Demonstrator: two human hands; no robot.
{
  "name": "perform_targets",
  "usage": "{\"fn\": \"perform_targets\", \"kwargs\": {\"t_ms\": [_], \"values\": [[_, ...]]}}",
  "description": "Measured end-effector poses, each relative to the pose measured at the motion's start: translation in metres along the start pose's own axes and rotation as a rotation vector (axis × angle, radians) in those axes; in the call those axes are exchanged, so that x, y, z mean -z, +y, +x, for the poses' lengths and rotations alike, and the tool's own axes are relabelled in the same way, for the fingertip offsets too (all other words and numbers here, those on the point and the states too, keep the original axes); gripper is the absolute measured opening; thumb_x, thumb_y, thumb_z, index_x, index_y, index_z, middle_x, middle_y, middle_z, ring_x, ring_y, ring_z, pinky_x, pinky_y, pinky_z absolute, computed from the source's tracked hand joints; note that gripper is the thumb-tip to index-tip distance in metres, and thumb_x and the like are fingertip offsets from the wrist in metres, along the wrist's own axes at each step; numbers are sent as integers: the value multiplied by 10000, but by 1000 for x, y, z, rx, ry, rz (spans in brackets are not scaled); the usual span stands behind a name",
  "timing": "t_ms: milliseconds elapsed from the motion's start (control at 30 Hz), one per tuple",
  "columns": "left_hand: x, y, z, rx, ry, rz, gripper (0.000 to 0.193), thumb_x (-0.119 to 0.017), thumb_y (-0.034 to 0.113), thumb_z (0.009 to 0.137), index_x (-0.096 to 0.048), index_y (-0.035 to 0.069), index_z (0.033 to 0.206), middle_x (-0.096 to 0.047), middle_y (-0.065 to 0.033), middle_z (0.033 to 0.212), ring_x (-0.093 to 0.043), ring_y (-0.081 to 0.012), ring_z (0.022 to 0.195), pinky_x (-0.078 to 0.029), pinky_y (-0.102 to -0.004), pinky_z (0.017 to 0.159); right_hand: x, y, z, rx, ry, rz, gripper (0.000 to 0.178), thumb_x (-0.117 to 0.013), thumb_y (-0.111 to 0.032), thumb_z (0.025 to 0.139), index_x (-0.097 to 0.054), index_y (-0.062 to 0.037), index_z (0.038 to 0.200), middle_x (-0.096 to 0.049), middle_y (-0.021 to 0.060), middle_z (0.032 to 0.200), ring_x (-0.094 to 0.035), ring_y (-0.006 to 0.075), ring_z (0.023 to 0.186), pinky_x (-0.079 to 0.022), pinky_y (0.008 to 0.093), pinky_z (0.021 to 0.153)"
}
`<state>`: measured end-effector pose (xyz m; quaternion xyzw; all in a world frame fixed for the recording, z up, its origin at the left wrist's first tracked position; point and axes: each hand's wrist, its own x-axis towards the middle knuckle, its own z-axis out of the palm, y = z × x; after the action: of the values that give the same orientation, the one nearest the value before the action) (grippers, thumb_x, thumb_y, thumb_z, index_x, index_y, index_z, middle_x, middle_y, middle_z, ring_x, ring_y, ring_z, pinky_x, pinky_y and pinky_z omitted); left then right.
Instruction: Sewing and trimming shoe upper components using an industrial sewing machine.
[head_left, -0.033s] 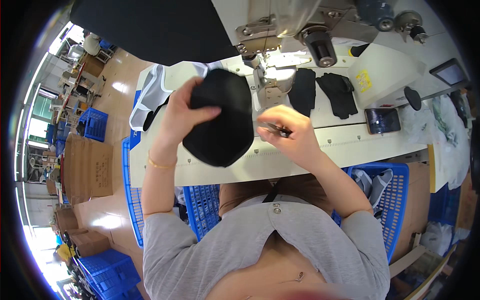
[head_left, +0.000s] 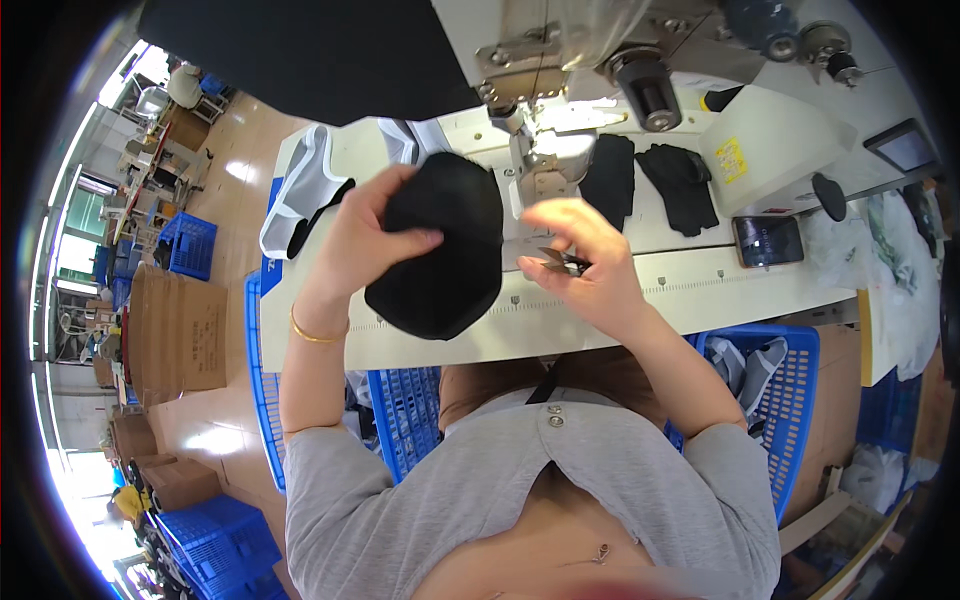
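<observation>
My left hand (head_left: 375, 235) grips a black rounded fabric piece (head_left: 450, 260) above the front of the sewing table, thumb lying on top and the other fingers behind it. Just right of its edge is my right hand (head_left: 590, 260), closed around small dark thread snips (head_left: 575, 265). The snips' blades point left toward the fabric, a short gap away, and the index finger is lifted off the thumb. Beyond both hands stands the sewing machine (head_left: 545, 165), its needle area lit.
Black gloves (head_left: 678, 190) and a folded black fabric piece (head_left: 608, 180) lie right of the machine, with a phone (head_left: 768, 242) nearby. Grey-white cut pieces (head_left: 305, 195) rest at the table's left. Blue baskets (head_left: 785, 400) stand below the table edge. A carton (head_left: 180, 330) sits on the floor.
The black fabric piece has shifted slightly down. My right hand's index finger has spread away from the thumb, and more of the snips shows.
</observation>
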<state>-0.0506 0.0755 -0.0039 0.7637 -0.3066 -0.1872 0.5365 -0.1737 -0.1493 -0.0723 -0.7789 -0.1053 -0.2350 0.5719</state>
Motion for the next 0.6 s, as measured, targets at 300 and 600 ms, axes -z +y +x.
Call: {"fn": "perform_targets", "kwargs": {"t_ms": [300, 600], "values": [[-22, -28, -14, 138, -94, 291, 395, -656, -76, 735, -568, 8, 1110, -647, -30, 939, -590, -85, 912, -479, -259, 832, 5, 31, -20, 110, -265, -25, 381, -736, 22, 701, -624, -18, 1062, -598, 106, 894, -627, 210, 771, -514, 318, 694], [-65, -34, -20, -101, -146, 540, 127, -604, -7, 654, -579, -33, 776, -538, -158, 822, -559, -370, 752, -457, -418, 655, 10, -10, -16, -181, -102, 39, 431, -808, -48, 720, -676, -75, 1129, -652, 36, 931, -568, 110, 739, -494, 268, 644]]}}
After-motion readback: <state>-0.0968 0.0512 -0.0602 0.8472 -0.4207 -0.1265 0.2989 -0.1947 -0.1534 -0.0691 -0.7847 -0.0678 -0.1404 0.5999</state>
